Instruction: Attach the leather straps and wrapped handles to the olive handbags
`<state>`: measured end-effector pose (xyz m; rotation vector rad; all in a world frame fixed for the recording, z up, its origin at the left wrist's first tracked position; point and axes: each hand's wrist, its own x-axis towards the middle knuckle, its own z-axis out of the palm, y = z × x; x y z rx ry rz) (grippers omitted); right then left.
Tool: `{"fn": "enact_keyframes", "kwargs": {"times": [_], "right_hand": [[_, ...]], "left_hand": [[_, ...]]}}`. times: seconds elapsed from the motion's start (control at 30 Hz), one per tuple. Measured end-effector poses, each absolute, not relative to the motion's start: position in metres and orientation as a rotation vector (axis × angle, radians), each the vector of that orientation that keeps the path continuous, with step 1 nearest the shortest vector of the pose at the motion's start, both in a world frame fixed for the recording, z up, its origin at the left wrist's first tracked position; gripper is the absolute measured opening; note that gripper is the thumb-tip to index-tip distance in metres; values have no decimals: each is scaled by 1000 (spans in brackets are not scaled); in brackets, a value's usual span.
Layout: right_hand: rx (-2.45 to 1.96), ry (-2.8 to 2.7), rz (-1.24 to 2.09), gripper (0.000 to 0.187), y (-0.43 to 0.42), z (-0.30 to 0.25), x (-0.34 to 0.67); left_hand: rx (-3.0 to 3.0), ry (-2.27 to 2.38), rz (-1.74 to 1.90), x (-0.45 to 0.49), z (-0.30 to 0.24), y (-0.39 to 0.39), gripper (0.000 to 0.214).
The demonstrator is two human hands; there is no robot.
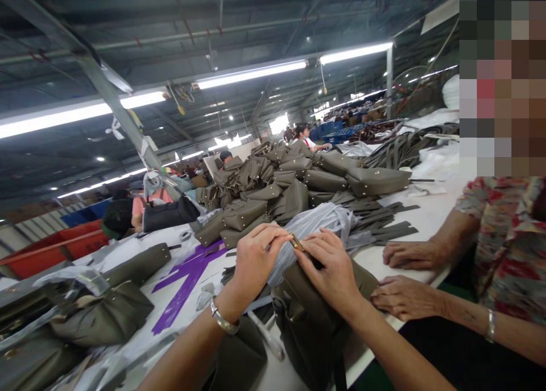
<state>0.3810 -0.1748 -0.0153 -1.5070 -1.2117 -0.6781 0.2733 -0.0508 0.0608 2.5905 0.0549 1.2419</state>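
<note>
My left hand (256, 257) and my right hand (330, 268) meet over an olive-grey leather bag (313, 322) at the table's near edge. Both hands pinch a small gold metal fitting (296, 242) at the top of the bag. The left fingers close on it from the left, the right thumb and fingers from the right. A silver bracelet sits on my left wrist. A crumpled clear plastic wrap (315, 223) lies just behind the fitting.
A heap of olive bags (277, 189) covers the white table (430, 209), with loose straps (384, 220) and purple tape (187, 283). More bags (102, 317) lie at left. A co-worker's hands (407, 277) rest on the edge at right. Other people work farther back.
</note>
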Motion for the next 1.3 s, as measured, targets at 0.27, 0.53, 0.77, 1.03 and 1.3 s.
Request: {"fn": "enact_keyframes", "kwargs": {"times": [0.27,0.53,0.77,1.03,1.3], "right_hand": [[-1502,-1220,-694,7,-172,-19,382],[-1486,-1216,-685,6,-173,-20,382],[-1514,-1196,-575,7,-174,-16,383],[-1504,-1186,-467,10,-173,-13,386],[-1567,-1145,-572,9,-170,-15,381]], "left_hand": [[2739,19,958,274,69,-45,11],[2931,70,1001,276,60,-50,13],[2817,27,1027,280,50,-49,10],[2751,70,1017,279,49,-47,11],[3085,-49,1407,279,30,-41,17]]}}
